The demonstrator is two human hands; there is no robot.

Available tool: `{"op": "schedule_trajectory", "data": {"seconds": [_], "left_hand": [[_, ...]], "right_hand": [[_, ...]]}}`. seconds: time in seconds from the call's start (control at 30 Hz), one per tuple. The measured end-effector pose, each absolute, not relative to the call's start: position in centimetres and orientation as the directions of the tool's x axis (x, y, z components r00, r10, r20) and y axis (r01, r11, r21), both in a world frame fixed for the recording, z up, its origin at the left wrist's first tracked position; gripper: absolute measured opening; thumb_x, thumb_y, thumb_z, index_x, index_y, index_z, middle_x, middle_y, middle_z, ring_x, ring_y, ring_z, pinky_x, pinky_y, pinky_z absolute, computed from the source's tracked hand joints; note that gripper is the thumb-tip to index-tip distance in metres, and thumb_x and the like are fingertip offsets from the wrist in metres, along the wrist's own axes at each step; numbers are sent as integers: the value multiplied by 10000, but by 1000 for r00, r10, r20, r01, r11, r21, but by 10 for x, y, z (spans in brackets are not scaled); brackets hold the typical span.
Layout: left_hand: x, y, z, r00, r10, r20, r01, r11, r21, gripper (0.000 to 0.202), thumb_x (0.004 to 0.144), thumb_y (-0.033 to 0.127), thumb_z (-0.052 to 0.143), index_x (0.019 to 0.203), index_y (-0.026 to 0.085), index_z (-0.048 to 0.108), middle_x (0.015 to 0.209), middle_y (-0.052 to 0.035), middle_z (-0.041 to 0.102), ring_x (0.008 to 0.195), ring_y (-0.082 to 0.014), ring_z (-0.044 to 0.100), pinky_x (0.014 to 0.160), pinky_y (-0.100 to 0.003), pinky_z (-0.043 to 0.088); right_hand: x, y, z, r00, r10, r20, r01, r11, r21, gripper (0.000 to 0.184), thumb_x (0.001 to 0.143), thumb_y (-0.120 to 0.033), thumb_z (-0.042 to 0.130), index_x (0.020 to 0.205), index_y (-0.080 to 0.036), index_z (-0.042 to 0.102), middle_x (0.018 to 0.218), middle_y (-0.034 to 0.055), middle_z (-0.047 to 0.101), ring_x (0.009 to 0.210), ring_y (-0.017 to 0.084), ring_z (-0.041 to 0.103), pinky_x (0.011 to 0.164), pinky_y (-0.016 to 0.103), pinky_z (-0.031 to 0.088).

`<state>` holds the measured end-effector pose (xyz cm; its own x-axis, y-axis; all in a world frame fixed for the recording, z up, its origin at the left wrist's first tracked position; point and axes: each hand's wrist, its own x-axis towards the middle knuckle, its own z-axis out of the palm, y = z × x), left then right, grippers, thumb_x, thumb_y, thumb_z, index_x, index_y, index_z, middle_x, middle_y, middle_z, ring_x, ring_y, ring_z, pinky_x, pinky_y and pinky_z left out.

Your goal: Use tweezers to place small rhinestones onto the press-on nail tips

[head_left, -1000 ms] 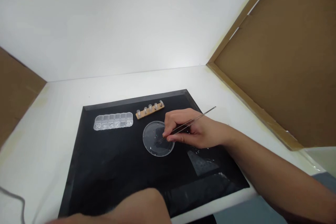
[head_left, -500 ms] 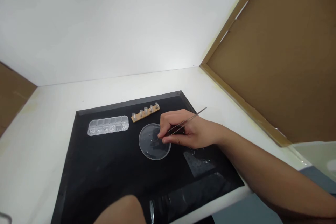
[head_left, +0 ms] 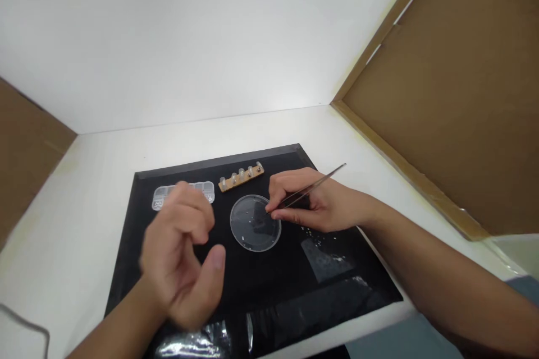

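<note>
My right hand [head_left: 314, 202] is closed on thin metal tweezers [head_left: 314, 186], whose tips point down into a round clear dish [head_left: 255, 223] on the black mat [head_left: 177, 291]. Tiny clear beads lie in the dish. My left hand [head_left: 181, 252] hovers blurred above the left half of the mat, palm sideways, fingers loosely curled and apart from the thumb, holding nothing. It partly hides a clear compartment box [head_left: 202, 189] of small stones. A small wooden strip with several clear pegs [head_left: 241, 176] lies behind the dish.
The mat lies on a white table [head_left: 84, 179] boxed in by a white back wall and brown cardboard panels [head_left: 455, 95] at the sides. A clear plastic bag [head_left: 324, 261] with tiny beads lies on the mat at the right. A cable [head_left: 25, 320] shows at bottom left.
My left hand has risen from the bottom edge to above the mat, now covering part of the compartment box. My right hand stays at the dish with the tweezers.
</note>
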<state>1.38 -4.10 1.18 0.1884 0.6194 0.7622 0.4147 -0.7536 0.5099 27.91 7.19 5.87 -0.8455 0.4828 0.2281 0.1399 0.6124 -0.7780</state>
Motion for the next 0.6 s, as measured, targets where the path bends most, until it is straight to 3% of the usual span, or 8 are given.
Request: {"op": "schedule_trajectory", "data": {"seconds": [0.03,0.1,0.17,0.27,0.37,0.6], "left_hand": [[16,-25,12,203,598,775,413,-770,485,48,1015,259,544,972,237,547,767,-3,559,702,-184,535,634,-359,481],[17,-4,12,312,566,763,431,-800,418,175,931,176,562,846,252,428,633,40,417,596,-167,382,547,-340,320],[13,4,10,401,609,684,468,-778,419,213,940,131,494,802,252,387,634,25,441,617,-175,410,566,-349,326],[6,3,6,397,711,581,577,-685,444,242,997,176,406,767,251,385,683,-8,483,665,-191,485,605,-361,364],[3,5,0,424,734,530,642,-656,395,246,1064,242,381,829,241,456,751,-19,526,689,-198,513,618,-357,382],[5,14,-6,484,784,389,703,-613,361,345,1125,308,325,819,232,465,754,-18,538,699,-202,525,623,-346,361]], "right_hand": [[279,72,59,-847,482,224,145,615,-775,121,996,-249,751,995,-130,767,885,73,725,790,151,659,693,263,524],[280,73,60,-854,471,220,144,620,-771,118,994,-249,754,986,-132,771,873,67,723,785,147,657,687,257,521],[280,73,59,-863,458,212,136,617,-775,115,991,-249,759,984,-136,772,881,68,733,794,146,663,687,254,526],[279,74,56,-877,446,178,143,596,-790,130,993,-266,762,994,-136,769,909,73,748,804,147,678,699,259,544],[280,75,54,-881,449,150,160,582,-798,154,990,-290,772,1004,-136,766,925,72,753,811,149,686,718,269,558],[277,74,49,-890,431,148,133,556,-821,155,983,-288,778,1007,-136,760,927,72,751,808,147,688,725,270,566]]}}
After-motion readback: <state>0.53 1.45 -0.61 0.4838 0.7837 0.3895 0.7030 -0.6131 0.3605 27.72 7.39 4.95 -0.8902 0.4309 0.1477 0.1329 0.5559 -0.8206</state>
